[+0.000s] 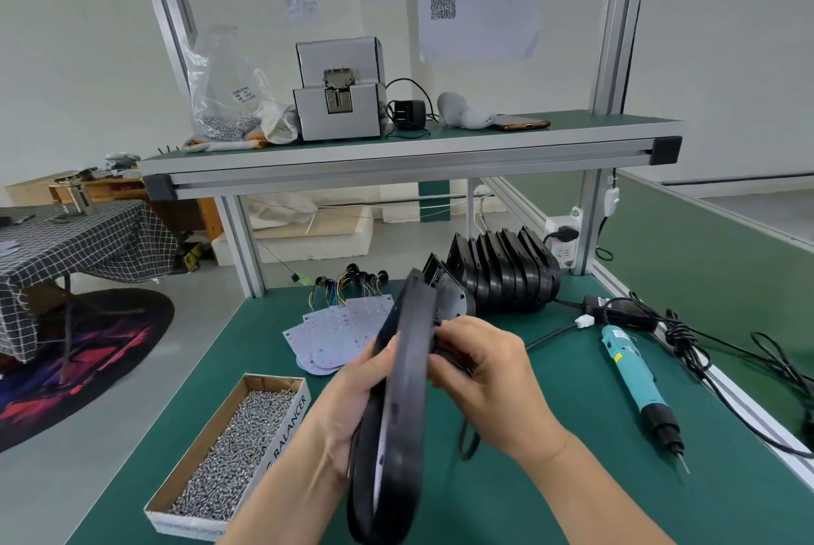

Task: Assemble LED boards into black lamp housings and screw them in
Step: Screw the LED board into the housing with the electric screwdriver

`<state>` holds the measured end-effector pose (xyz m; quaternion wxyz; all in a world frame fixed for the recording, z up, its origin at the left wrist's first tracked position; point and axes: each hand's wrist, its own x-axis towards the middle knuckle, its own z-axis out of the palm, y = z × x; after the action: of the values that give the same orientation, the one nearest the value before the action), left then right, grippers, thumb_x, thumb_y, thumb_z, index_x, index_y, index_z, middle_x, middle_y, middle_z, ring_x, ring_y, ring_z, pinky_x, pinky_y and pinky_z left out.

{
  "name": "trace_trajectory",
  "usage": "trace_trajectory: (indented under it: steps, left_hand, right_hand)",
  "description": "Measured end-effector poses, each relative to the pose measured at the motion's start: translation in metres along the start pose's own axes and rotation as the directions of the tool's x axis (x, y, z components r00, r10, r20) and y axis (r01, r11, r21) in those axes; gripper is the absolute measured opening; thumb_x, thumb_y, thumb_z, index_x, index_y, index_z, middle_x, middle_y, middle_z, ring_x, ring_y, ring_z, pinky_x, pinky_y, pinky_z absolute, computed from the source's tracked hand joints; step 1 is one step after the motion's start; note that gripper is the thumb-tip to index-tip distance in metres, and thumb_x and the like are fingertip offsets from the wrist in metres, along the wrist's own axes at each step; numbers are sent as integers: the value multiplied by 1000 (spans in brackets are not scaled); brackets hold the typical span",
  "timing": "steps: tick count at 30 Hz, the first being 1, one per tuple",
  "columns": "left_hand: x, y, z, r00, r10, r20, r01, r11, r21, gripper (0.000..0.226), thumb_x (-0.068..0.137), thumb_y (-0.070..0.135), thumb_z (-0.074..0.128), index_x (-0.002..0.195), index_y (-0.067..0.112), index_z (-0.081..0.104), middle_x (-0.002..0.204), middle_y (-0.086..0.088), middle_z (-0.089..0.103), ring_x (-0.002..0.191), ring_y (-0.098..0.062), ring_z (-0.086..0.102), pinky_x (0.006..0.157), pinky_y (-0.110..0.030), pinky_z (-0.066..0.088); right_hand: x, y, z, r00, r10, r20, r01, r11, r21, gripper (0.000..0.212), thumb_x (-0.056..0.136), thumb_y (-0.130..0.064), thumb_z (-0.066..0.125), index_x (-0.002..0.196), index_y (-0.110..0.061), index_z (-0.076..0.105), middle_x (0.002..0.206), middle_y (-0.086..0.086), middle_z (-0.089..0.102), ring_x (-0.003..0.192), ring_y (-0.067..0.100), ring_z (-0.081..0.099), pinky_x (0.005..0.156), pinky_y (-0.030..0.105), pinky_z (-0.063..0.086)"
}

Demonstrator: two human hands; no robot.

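I hold a black lamp housing (403,403) edge-on above the green table (550,478). My left hand (352,403) grips its left rim with the fingers curled round it. My right hand (484,377) holds the right side near the top, fingers tucked behind the housing. A pale edge of a board shows inside the housing near its bottom. Loose white LED boards (334,333) with coloured wires lie fanned behind my hands. A row of black housings (506,276) stands at the back.
An open cardboard box of screws (233,447) sits at the front left. A teal electric screwdriver (638,381) lies on the right with its black cables (727,350). A shelf (396,148) overhead carries a grey screw feeder (339,91).
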<state>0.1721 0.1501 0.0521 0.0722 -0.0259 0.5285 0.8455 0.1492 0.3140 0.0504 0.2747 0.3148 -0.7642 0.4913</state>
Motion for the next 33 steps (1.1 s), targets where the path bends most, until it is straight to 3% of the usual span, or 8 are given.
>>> trace_trajectory:
  steps: [3, 6, 9, 12, 16, 25, 30, 33]
  left_hand:
    - [3, 7, 1, 987, 135, 90, -147, 977, 155, 31, 81, 23, 78, 109, 17, 67, 100, -14, 73, 82, -24, 72, 67, -36, 60]
    - [4, 8, -2, 947, 290, 140, -322, 853, 411, 24, 87, 25, 75, 104, 27, 58, 96, 1, 70, 86, -14, 67, 76, -29, 58]
    - [0, 11, -2, 865, 449, 226, -489, 650, 581, 27, 91, 18, 72, 98, 37, 54, 86, 21, 58, 79, 1, 55, 75, -11, 46]
    - [-2, 7, 1, 801, 459, 384, -591, 505, 628, 28, 89, 19, 68, 102, 39, 53, 93, 24, 57, 84, 5, 52, 77, -7, 38]
    - [-4, -1, -2, 782, 435, 447, -622, 501, 602, 26, 94, 17, 66, 108, 35, 52, 95, 22, 56, 87, 1, 51, 80, -8, 37]
    - [-9, -16, -12, 764, 461, 452, -645, 518, 561, 19, 93, 32, 64, 109, 38, 55, 99, 19, 58, 92, -3, 52, 85, -11, 39]
    - [-9, -30, -10, 824, 448, 346, -565, 613, 553, 20, 89, 35, 66, 107, 37, 57, 93, 16, 58, 86, -3, 50, 79, -11, 40]
    - [-1, -35, -5, 887, 396, 239, -461, 715, 525, 22, 89, 23, 67, 104, 37, 58, 93, 16, 64, 86, -2, 58, 80, -12, 45]
  right_hand:
    - [0, 8, -8, 949, 224, 220, -266, 945, 188, 24, 86, 6, 68, 103, -11, 74, 97, 3, 73, 89, 14, 68, 79, 40, 56]
    - [1, 21, -27, 892, 384, 239, -449, 818, 359, 43, 90, 15, 61, 125, -9, 66, 107, 4, 70, 95, 12, 65, 84, 25, 52]
    - [-1, 26, -50, 750, 562, 348, -656, 566, 499, 36, 101, -35, 53, 120, -10, 68, 90, 7, 70, 78, 22, 61, 67, 27, 52]
    - [-9, 19, -51, 698, 416, 583, -672, 661, 333, 45, 90, -57, 60, 127, -33, 66, 127, 3, 69, 116, 24, 63, 99, 36, 49]
    - [-8, 5, -48, 790, 352, 502, -554, 760, 340, 47, 84, -24, 74, 129, -25, 66, 125, 3, 71, 121, 28, 62, 107, 39, 49]
    - [-20, -1, -44, 848, 314, 428, -454, 846, 280, 41, 86, -16, 71, 125, -27, 70, 114, -5, 75, 109, 21, 67, 94, 22, 52]
    - [-19, 5, -46, 829, 314, 463, -431, 886, 172, 38, 89, -15, 70, 122, -35, 71, 111, 0, 75, 107, 26, 67, 99, 35, 50]
    - [-21, 15, -44, 769, 416, 485, -588, 758, 283, 46, 90, -7, 73, 129, -31, 67, 124, -8, 71, 118, 9, 64, 105, 26, 48]
